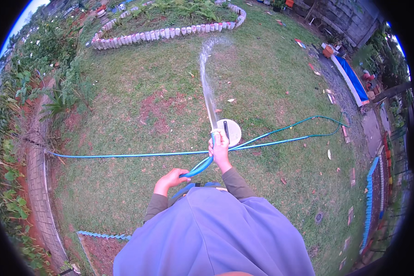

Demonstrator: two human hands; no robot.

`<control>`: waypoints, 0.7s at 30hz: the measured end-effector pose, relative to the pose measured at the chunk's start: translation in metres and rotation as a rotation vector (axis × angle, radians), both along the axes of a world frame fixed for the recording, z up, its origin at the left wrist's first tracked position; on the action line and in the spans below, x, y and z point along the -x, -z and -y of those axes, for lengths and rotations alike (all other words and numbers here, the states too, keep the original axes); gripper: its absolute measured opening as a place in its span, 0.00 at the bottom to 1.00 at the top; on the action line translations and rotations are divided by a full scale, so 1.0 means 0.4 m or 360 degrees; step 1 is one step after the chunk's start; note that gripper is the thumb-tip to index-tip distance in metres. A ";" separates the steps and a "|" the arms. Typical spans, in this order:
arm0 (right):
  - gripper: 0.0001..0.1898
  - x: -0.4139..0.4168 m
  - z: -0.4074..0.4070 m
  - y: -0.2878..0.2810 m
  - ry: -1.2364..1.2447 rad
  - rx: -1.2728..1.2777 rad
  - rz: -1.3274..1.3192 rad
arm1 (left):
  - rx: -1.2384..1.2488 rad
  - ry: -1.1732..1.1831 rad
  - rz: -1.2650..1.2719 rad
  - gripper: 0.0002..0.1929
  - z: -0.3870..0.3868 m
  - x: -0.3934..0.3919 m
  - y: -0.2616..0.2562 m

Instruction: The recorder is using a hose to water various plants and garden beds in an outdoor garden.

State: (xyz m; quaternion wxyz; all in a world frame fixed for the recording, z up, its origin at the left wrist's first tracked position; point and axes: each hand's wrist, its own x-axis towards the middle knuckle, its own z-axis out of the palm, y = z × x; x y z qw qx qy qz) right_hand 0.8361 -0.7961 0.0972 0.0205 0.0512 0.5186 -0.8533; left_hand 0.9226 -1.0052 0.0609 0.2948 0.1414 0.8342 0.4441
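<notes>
Close to its open end, a blue garden hose (197, 169) is gripped in my right hand (220, 146), and a stream of water (207, 82) shoots from it away from me over the grass. Lower and to the left, my left hand (172, 177) closes around the same hose, which bends between the two hands. Just beyond my right hand a round, pale disc-like object (235, 132) with a dark bar lies on the lawn, partly hidden by that hand. More hose crosses the grass to the left and loops out to the right.
A bed edged with upright white pieces (151, 35) lies ahead. A brick path (38, 179) and plants run along the left. To the right are a gravel strip (334, 79), a blue-lined trough (352, 77) and flat stones. A blue-edged soil bed (101, 252) is at lower left.
</notes>
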 end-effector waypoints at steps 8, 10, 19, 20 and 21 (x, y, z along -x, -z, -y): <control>0.05 -0.002 0.102 -0.022 -0.0535 -0.0032 0.0018 | 0.0008 -0.0059 0.0077 0.13 0.072 -0.046 0.071; 0.05 -0.007 0.113 -0.036 -0.0609 -0.0038 0.0008 | -0.0034 -0.0126 0.0073 0.14 0.078 -0.053 0.086; 0.06 -0.012 0.018 -0.019 -0.0342 -0.0044 0.0062 | 0.0030 0.0062 0.0189 0.16 0.008 0.003 0.071; 0.06 -0.012 -0.008 -0.014 -0.0256 -0.0042 0.0061 | 0.0031 0.0099 0.0191 0.16 -0.012 0.015 0.057; 0.06 -0.014 -0.032 -0.012 -0.0171 -0.0040 0.0058 | 0.0042 0.0178 0.0122 0.14 -0.030 0.026 0.042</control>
